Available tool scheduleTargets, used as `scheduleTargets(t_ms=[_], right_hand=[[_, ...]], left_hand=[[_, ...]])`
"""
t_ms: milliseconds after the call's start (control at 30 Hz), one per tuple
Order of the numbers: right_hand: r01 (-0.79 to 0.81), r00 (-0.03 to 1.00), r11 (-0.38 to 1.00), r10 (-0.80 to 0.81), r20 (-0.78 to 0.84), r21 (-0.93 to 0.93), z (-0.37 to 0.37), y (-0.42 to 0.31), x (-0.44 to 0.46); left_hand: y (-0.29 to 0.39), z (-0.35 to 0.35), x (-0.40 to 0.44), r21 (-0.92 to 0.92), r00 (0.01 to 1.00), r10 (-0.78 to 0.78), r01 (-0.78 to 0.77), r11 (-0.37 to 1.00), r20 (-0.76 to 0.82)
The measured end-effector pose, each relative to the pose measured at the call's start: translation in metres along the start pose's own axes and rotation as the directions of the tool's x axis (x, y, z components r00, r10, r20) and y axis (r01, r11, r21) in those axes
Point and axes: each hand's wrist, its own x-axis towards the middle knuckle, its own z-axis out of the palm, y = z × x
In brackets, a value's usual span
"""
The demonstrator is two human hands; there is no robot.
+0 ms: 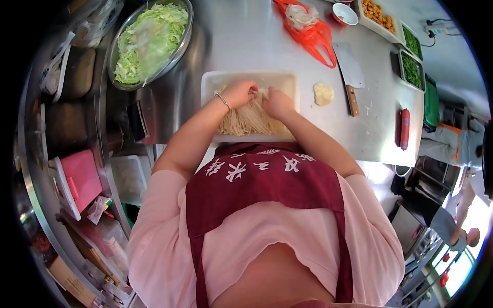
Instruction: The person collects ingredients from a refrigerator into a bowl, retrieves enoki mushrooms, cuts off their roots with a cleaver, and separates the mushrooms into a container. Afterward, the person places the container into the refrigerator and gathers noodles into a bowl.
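Enoki-like strands (pixel 244 122) are spread loose at six o'clock in the tray (pixel 221 78); at one, an apparently unseparated clump (pixel 261 94) is pinched between left hand (pixel 238 94) and right hand (pixel 280 104), fingers nearly closed

Stretches as a smooth steel table (pixel 241 43) under the left hand (pixel 237 94) and right hand (pixel 279 104). Bears a white tray (pixel 206 87) directly beneath both, a metal bowl (pixel 186 38) of shredded greens (pixel 128 61) beyond and left of the left hand. Holds, rightward from the right hand, a pale disc (pixel 323 94), a cleaver (pixel 350 66) and a red packet (pixel 404 129); farther out, a red bag (pixel 317 38), small bowl (pixel 345 14) and food containers (pixel 382 34).
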Motion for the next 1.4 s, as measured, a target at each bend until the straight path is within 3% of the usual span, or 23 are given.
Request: scheduleTargets(t_ms=[33, 100, 133, 200, 333, 400, 633, 733, 800, 933, 1000, 1033, 1100, 1233, 1300, 1400], right_hand=[[0.002, 1.000, 1.000, -0.002, 0.002, -0.003, 0.005, 0.003, 0.002], [0.089, 0.969, 0.993, -0.066, -0.239, 0.084, 0.020, 0.013, 0.012], [0.090, 0.969, 0.993, -0.069, -0.237, 0.079, 0.021, 0.015, 0.014], [-0.030, 0.993, 0.876, 0.081, -0.084, 0.482, 0.023, 0.019, 0.021], [0.032, 0.997, 0.806, 0.015, -0.075, 0.591, 0.028, 0.023, 0.018], [0.043, 0.997, 0.751, 0.012, -0.079, 0.658, 0.032, 0.027, 0.017], [-0.031, 0.999, 0.775, 0.045, -0.006, 0.632, 0.009, 0.012, 0.001], [0.049, 0.994, 0.882, 0.004, -0.110, 0.468, 0.009, 0.008, -0.002], [0.076, 0.963, 0.895, 0.048, -0.266, 0.439, 0.016, 0.013, 0.000], [0.104, 0.967, 0.968, -0.046, -0.249, 0.228, -0.005, 0.007, -0.023], [0.118, 0.966, 0.991, -0.099, -0.241, 0.069, -0.005, 0.011, -0.021], [0.118, 0.965, 0.991, -0.099, -0.241, 0.068, -0.004, 0.010, -0.020], [0.153, 0.941, 0.984, -0.118, -0.317, 0.089, -0.002, 0.008, -0.020], [0.157, 0.963, 0.981, -0.127, -0.237, 0.111, -0.004, 0.016, -0.010], [0.130, 0.956, 0.975, -0.074, -0.283, 0.181, -0.005, 0.011, -0.015], [0.152, 0.952, 0.970, -0.092, -0.291, 0.191, 0.000, 0.013, -0.008]], left_hand=[[0.001, -0.001, -0.002, -0.002, 1.000, -0.002, 0.002, 1.000, -0.003], [0.004, -0.002, -0.004, 0.013, 0.999, -0.036, 0.036, 0.999, -0.019], [0.007, -0.004, -0.006, 0.009, 0.999, -0.038, 0.038, 0.999, -0.023], [0.014, -0.010, -0.007, 0.070, 0.995, -0.101, 0.100, 0.993, 0.011], [0.002, 0.000, -0.003, 0.004, 0.998, 0.036, -0.036, 0.999, -0.049], [-0.009, 0.002, 0.000, -0.321, 0.999, 0.036, -0.032, 0.947, 0.007], [0.000, 0.006, 0.000, -0.137, 1.000, -0.009, 0.008, 0.990, -0.004], [0.003, 0.006, 0.000, -0.047, 0.992, 0.086, -0.091, 0.995, -0.094], [0.000, 0.006, 0.002, -0.010, 0.991, -0.123, 0.122, 0.992, -0.049], [0.001, 0.005, 0.000, 0.026, 0.993, -0.064, 0.067, 0.997, -0.101], [0.016, 0.003, 0.005, 0.231, 0.994, -0.102, 0.108, 0.967, -0.041], [0.025, 0.001, 0.008, 0.230, 0.994, -0.101, 0.108, 0.967, -0.042], [0.038, -0.001, 0.013, 0.462, 0.974, -0.178, 0.094, 0.882, 0.142], [0.019, 0.003, 0.016, 0.273, 0.981, -0.090, 0.041, 0.961, 0.170], [0.015, 0.003, 0.010, 0.005, 0.993, 0.114, -0.114, 0.993, -0.008], [0.020, 0.000, 0.008, -0.101, 0.995, 0.102, -0.100, 0.990, 0.018]])
